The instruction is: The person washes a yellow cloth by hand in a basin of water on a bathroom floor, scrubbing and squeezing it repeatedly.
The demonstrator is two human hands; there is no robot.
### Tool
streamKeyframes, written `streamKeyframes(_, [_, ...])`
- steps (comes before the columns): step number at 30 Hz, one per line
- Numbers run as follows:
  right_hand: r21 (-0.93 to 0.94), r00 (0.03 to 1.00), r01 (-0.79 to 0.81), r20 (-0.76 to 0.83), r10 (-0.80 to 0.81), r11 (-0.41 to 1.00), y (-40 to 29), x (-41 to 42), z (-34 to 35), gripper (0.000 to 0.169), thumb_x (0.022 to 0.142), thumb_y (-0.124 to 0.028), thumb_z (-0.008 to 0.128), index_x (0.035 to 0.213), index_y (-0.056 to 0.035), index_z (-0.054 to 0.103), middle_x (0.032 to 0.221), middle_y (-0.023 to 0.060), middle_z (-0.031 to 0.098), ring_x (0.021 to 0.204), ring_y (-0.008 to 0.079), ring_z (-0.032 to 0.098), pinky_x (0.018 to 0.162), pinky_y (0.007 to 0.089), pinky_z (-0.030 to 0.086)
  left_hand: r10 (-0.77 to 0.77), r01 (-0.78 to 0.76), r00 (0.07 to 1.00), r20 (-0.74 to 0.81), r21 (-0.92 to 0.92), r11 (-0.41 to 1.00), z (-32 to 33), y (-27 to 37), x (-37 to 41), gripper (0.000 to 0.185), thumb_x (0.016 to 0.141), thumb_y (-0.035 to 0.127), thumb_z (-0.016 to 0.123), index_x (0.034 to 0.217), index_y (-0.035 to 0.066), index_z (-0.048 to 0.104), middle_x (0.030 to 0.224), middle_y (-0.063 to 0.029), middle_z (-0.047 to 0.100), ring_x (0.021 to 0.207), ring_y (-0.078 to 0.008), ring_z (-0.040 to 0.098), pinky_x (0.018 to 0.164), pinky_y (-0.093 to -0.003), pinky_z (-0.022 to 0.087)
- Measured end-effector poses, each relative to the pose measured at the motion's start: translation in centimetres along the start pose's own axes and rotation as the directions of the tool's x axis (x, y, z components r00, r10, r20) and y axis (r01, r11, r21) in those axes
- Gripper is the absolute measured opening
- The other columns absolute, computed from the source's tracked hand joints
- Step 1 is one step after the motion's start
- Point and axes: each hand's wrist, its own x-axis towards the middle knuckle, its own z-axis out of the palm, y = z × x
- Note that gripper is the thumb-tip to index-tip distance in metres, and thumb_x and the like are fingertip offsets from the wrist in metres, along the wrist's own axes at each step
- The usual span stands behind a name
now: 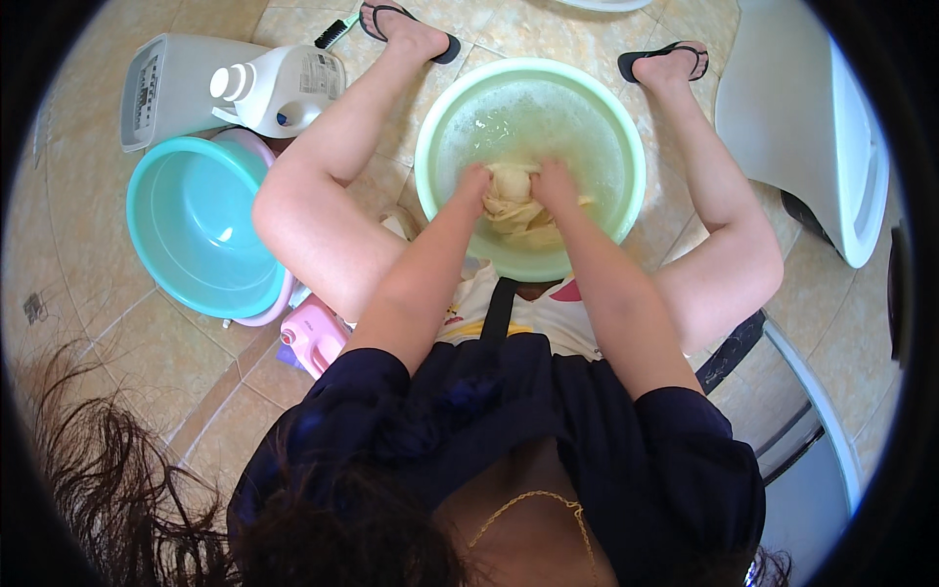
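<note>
A pale green plastic basin [433,220] stands on the floor between my legs, with cloudy, sudsy water in it. A wet yellowish cloth [513,202] lies bunched in the near half of the basin, partly under the water. My left hand [475,183] grips the cloth on its left side. On the other side, my right hand [554,185] is closed on the cloth too, its fingers partly hidden by the murky water and fabric. The two hands are a short way apart, with folds of cloth between them.
Left of my leg are a turquoise basin [202,220] resting on a pink basin [282,304], a white jug [290,88], a grey-white plastic bin [183,81] and a pink bottle [315,334]. A brush [336,32] lies by my foot. At right stands a white plastic tub [792,125].
</note>
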Motion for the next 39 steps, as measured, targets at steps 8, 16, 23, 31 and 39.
streamKeyframes(8, [0.369, 0.937, 0.275, -0.31, -0.161, 0.888, -9.0, -5.7, -3.9, 0.02, 0.084, -0.025, 0.049, 0.092, -0.008, 0.054, 0.086, 0.0151, 0.056, 0.076, 0.0336, 0.057, 0.064, 0.0445, 0.045, -0.108, 0.144, 0.979, 0.173, -0.21, 0.967, 1.3, 1.7, -2.6, 0.049, 0.087, 0.045, 0.043, 0.11, 0.003, 0.049, 0.103, -0.0141, 0.056, 0.092, -0.0253, 0.056, 0.077, -0.0375, 0.046])
streamKeyframes(16, [0.287, 0.897, 0.363, -0.365, -0.249, 0.886, -10.8, -7.6, -4.3, 0.021, 0.084, -0.026, 0.049, 0.084, -0.0059, 0.055, 0.074, 0.0133, 0.057, 0.062, 0.033, 0.057, 0.054, 0.0431, 0.045, -0.042, 0.138, 0.949, 0.314, -0.288, 0.948, 0.6, 1.5, -3.2, 0.045, 0.086, 0.044, 0.046, 0.105, 0.003, 0.051, 0.094, -0.0126, 0.058, 0.083, -0.023, 0.057, 0.07, -0.0356, 0.048])
streamKeyframes(23, [0.299, 0.953, 0.199, -0.282, -0.112, 0.933, -9.1, -4.8, -4.4, 0.03, 0.086, -0.03, 0.045, 0.08, -0.0034, 0.058, 0.07, 0.018, 0.059, 0.066, 0.0361, 0.057, 0.062, 0.0449, 0.045, 0.092, -0.068, 0.979, 0.181, -0.134, 0.989, 2.4, 1.6, -5.3, 0.034, 0.087, 0.037, 0.048, 0.094, 0.004, 0.054, 0.083, -0.0091, 0.057, 0.074, -0.0199, 0.055, 0.065, -0.0338, 0.046])
streamKeyframes(31, [0.539, 0.961, 0.075, -0.263, 0.083, 0.839, 1.1, -2.9, -5.7, 0.026, 0.08, -0.022, 0.055, 0.1, -0.0061, 0.058, 0.08, 0.0166, 0.06, 0.08, 0.033, 0.058, 0.073, 0.0395, 0.045, 0.444, -0.541, 0.839, 0.315, 0.56, 0.627, 2.2, 3.8, -8.0, 0.025, 0.077, 0.023, 0.063, 0.094, 0.006, 0.055, 0.081, -0.0121, 0.059, 0.078, -0.0216, 0.056, 0.071, -0.0314, 0.044])
streamKeyframes(39, [0.361, 0.982, -0.044, -0.155, 0.107, 0.931, 4.0, -3.1, -7.7, 0.05, 0.066, -0.015, 0.067, 0.112, -0.0004, 0.052, 0.106, 0.0211, 0.055, 0.099, 0.0299, 0.052, 0.087, 0.0336, 0.042, 0.471, -0.476, 0.825, 0.312, 0.833, 0.282, 0.7, 6.3, -8.4, 0.029, 0.072, 0.013, 0.066, 0.096, 0.005, 0.054, 0.084, -0.0114, 0.06, 0.078, -0.0222, 0.059, 0.07, -0.0321, 0.046])
